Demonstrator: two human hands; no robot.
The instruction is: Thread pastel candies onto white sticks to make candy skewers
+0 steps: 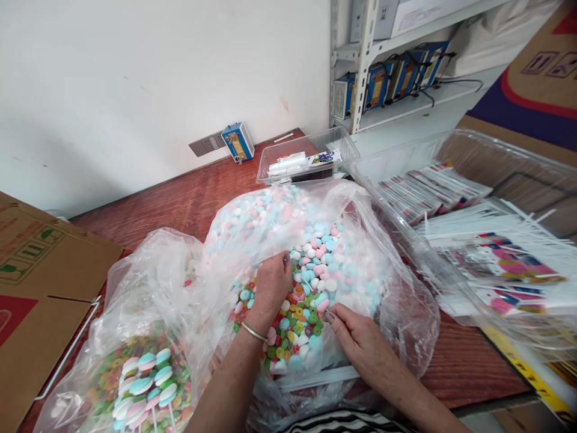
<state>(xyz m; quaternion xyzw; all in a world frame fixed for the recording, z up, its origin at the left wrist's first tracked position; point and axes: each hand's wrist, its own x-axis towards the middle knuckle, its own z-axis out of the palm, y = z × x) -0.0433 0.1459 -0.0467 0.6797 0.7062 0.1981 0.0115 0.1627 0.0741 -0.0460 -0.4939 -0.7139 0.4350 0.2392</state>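
Observation:
My left hand (273, 281), with a metal bangle (253, 331) at its wrist, is closed over the candies in a large clear plastic bag (406, 294). Whatever its fingertips pinch is hidden. Thumb and finger of my right hand (360, 340) are pinched together at a pink candy (323, 305), with a blue one close beside it. Around both hands lie pastel pink, blue and white candies (318, 252) and colourful ring-shaped gummies (288, 319). White sticks (318, 377) rest at the bag's near side.
At left, candy skewers (146, 385) lie on another plastic bag (155, 264) of gummies, beside a cardboard box (45, 300). A clear bin (419, 252) with sticks and printed cards stands right. Behind are a small clear tray (265, 165), a blue-white device (238, 142) and a metal shelf (363, 72).

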